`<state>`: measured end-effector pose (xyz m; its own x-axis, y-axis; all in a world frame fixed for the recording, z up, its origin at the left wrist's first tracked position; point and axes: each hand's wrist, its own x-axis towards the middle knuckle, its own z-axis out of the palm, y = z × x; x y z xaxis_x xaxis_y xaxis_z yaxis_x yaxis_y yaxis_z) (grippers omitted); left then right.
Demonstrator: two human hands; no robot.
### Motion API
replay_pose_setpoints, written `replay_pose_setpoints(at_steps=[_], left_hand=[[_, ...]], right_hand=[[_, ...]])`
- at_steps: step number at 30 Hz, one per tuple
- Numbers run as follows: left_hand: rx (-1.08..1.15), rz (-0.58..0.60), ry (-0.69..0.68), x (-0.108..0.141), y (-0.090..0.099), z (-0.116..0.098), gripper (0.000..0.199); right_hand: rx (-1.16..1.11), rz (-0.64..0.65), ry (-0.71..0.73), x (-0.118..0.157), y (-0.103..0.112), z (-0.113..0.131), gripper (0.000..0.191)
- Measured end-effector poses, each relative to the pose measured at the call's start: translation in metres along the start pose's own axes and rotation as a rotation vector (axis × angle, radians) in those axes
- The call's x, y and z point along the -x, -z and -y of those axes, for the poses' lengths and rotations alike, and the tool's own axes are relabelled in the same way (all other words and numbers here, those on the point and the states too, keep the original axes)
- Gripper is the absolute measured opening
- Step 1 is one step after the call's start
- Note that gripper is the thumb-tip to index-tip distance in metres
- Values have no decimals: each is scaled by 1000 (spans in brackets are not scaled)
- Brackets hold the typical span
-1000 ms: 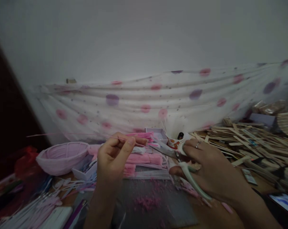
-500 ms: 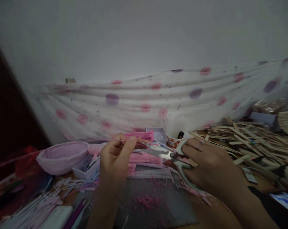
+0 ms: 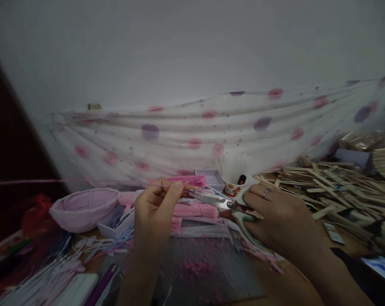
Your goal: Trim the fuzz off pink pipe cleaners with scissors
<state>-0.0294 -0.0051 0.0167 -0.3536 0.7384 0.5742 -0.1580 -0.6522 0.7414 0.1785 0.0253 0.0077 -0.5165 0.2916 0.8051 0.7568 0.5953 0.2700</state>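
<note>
My left hand (image 3: pixel 157 208) pinches a thin pink strand (image 3: pixel 68 182) that stretches out to the left edge of the view. Green-handled scissors (image 3: pixel 230 205) are in my right hand (image 3: pixel 275 214), with fingers and thumb in the handles. The blades lie nearly closed, their tips close to my left fingertips. Behind and below the blades are bundles of pink fuzzy stems (image 3: pixel 195 210). Pink clippings (image 3: pixel 197 266) are scattered on a grey mat (image 3: pixel 240 272) beneath my hands.
A pink bowl (image 3: pixel 84 210) and a small white box (image 3: pixel 116 227) stand at the left. Further back are a tray of beads (image 3: pixel 214 179) and a patterned cup (image 3: pixel 233 189). Wooden sticks (image 3: pixel 332 187) pile up at the right, with a phone (image 3: pixel 380 268) below them.
The scissor blades have come closer together. The left part of the pink strand has risen and straightened. Both hands have stayed nearly in place.
</note>
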Motion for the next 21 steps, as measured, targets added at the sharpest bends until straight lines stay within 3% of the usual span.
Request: replay_pose_setpoints(at_steps=[8,13,21], left_hand=[[-148,-32,-23,6,-4,-2,25],[-196,-18,-56,7,-4,3,27],[-190,-48,-62,8,-7,4,28]], right_hand=[[-79,42,-9,-1,-3,2,40],[-64,-13,23,-1,-4,1,43],[-51,19,13,0,-5,0,36]])
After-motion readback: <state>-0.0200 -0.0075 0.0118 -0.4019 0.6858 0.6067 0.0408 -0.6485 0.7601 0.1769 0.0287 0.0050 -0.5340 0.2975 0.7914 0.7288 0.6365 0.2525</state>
